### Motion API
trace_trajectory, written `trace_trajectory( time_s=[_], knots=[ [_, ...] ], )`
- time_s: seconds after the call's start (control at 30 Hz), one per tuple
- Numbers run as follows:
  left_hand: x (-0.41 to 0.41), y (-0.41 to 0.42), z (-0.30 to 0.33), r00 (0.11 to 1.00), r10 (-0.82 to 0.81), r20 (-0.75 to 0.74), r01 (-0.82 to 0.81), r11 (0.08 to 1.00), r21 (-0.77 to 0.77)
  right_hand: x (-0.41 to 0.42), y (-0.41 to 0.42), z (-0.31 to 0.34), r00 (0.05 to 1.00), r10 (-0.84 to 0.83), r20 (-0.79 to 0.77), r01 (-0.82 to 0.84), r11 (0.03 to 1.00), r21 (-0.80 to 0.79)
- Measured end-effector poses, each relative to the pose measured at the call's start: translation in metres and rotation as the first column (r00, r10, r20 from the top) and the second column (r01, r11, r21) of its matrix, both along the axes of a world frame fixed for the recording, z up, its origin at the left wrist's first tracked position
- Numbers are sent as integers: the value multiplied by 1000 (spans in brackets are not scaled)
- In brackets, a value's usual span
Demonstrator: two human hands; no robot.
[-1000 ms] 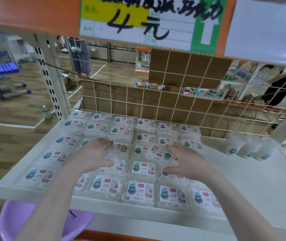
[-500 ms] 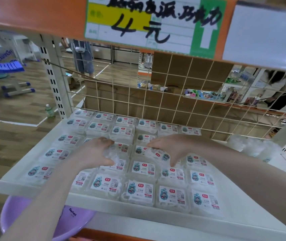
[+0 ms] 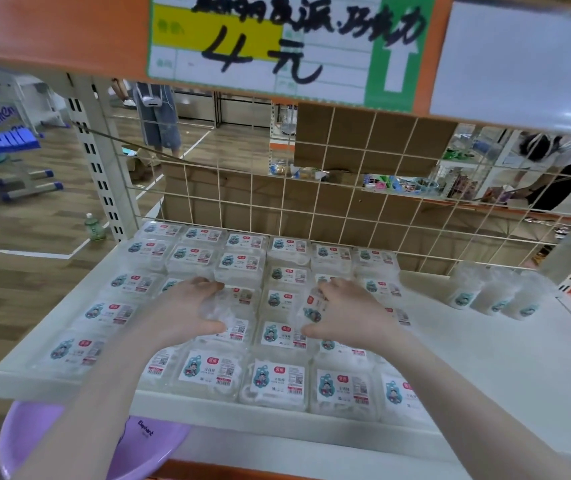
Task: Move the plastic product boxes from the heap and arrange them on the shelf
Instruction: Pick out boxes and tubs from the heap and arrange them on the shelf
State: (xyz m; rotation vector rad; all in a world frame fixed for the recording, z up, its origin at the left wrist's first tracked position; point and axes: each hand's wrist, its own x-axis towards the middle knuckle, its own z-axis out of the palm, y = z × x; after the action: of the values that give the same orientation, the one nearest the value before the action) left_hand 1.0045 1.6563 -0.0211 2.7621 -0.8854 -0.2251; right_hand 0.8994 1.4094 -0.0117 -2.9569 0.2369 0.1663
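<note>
Clear plastic product box with a white printed label, tilted [image 3: 312, 308]: pinched by the right hand [image 3: 350, 311], thumb at its near edge and fingers [image 3: 327, 285] curled over its far edge, one side lifted above the flat rows. Second clear plastic box, label not showing [image 3: 220, 311]: gripped likewise by the left hand [image 3: 182, 308], thumb below and fingers [image 3: 204, 284] hooked over the top; whether it lies flat cannot be told through the glare. Both boxes sit mid-grid on the white metal shelf [image 3: 485, 344], among rows of identical labelled boxes [image 3: 277, 381] laid label-up from the shelf's front lip to its back. Step judged in hand: seating these two into the open slots of the middle rows. To do it well, lower each box level, label upward and turned the same way as its neighbours, edges butted to the adjoining boxes without overlapping; the thin, slippery plastic likely dents or skids, so press lightly and avoid nudging the settled rows. At the shelf's rear right, a cluster of clear boxes standing on edge [image 3: 495, 292], probably the remaining heap. Behind the shelf, a cream wire grid panel [image 3: 346, 216]; below its front left corner, a lilac plastic basin [image 3: 69, 441].
</note>
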Motion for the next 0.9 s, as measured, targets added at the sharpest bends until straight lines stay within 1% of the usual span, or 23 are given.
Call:
trace_trajectory(
  time_s=[0.13, 0.23, 0.3, 0.4, 0.43, 0.5, 0.6, 0.77, 0.9],
  knots=[
    [-2, 0, -2, 1000, 5, 2, -5, 1000, -15, -9, 12, -16, 993, -84, 78, 90, 993, -77],
    [-3, -1, -3, 1000, 4, 10, -4, 1000, -9, -13, 11, -15, 992, -70, 104, 75, 996, -44],
    [-3, 0, -3, 1000, 3, 11, -3, 1000, -9, -14, 5, -10, 997, 3, 83, -7, 999, 40],
    [-2, 0, -2, 1000, 9, 0, -9, 1000, -17, -12, -9, 3, 981, 196, 3, -194, 967, 167],
    [-2, 0, -2, 1000, 12, -6, -12, 1000, -21, -10, -13, 7, 967, 253, -28, -244, 954, 176],
    [-2, 0, -2, 1000, 13, -12, -13, 999, -29, -3, -20, 13, 947, 313, -70, -299, 940, 162],
    [-3, 1, -2, 1000, 13, -5, -13, 999, -30, 6, -22, 14, 940, 326, -98, -313, 941, 128],
    [-3, 0, -2, 1000, 20, -4, -21, 1000, -22, 14, -19, 10, 938, 333, -93, -329, 942, 63],
    [-3, 0, -3, 1000, 17, -4, -17, 1000, -17, 18, -15, 8, 961, 267, -69, -264, 963, 47]
  ],
)
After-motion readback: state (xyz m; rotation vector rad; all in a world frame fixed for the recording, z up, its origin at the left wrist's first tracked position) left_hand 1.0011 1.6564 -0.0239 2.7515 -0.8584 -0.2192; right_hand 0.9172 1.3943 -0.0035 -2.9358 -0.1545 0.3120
